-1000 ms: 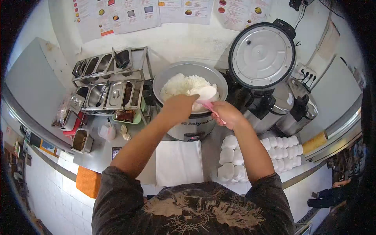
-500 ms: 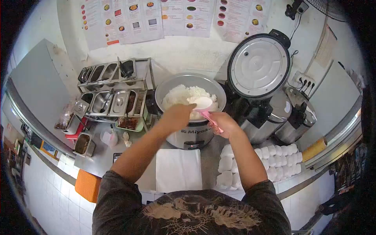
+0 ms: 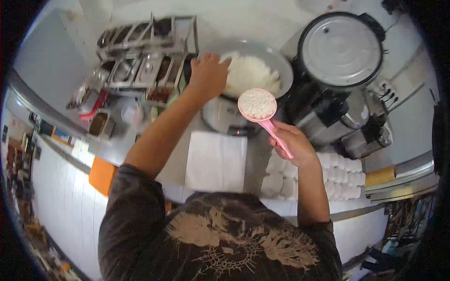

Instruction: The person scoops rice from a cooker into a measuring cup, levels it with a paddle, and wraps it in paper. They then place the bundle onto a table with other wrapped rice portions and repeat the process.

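Note:
My right hand [image 3: 295, 143] is closed round the handle of a pink rice scoop [image 3: 280, 140]. Its round bowl is full of white rice [image 3: 258, 104], levelled near the rim, and hangs above the front edge of the rice cooker [image 3: 222, 114]. My left hand [image 3: 208, 77] is at the left side of the cooker's opening, fingers curled; what they hold, if anything, is hidden. Inside the grey pot [image 3: 283, 70] lies a heap of white rice [image 3: 251, 70]. A white sheet of paper [image 3: 216, 161] lies flat on the counter in front of the cooker.
Rows of white wrapped packets [image 3: 337, 175] sit at the right. Behind them stand more cookers [image 3: 361, 136], one with its lid [image 3: 341, 49] raised. On the left, a rack [image 3: 140, 70] holds metal food pans, with a separate pan [image 3: 100, 124] near the counter edge.
The scoop has come out of the pot towards me, its bowl now full and facing up. My left hand has parted from it to the pot's left side. The camera view has shifted.

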`<state>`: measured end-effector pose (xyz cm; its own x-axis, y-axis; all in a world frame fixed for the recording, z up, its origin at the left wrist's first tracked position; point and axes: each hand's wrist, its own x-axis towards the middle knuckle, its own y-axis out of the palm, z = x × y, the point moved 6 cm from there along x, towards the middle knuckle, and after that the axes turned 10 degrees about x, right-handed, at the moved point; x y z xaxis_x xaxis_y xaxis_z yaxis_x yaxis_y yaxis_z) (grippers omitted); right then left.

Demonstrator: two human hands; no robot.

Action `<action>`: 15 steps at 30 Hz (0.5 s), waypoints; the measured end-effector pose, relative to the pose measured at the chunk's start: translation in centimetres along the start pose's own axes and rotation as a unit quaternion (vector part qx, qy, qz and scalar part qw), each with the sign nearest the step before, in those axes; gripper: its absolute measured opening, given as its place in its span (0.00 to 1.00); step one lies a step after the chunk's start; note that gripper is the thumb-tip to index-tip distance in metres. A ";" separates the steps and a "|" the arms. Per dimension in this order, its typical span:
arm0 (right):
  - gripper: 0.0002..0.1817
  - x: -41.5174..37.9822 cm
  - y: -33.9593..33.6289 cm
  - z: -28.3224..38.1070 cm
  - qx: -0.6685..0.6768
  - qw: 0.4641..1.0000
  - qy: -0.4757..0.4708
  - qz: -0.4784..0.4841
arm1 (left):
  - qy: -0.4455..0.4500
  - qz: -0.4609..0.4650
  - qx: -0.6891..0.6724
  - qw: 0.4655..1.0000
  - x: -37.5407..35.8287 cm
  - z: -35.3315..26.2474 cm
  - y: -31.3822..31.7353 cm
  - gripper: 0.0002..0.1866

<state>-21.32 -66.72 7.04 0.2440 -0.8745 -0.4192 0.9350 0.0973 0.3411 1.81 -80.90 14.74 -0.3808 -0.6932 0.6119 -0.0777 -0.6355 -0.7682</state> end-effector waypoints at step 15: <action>0.34 4.8 0.8 -26.8 -0.609 0.726 -0.313 0.064 | -0.056 0.450 -0.158 0.877 -41.3 -2.1 10.9 0.33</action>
<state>-12.51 -58.07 -17.29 0.5409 -0.8287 0.1440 0.5419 0.2124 -0.8132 14.80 -58.49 -19.32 -0.3279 -0.9056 -0.2691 -0.0504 0.3012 -0.9522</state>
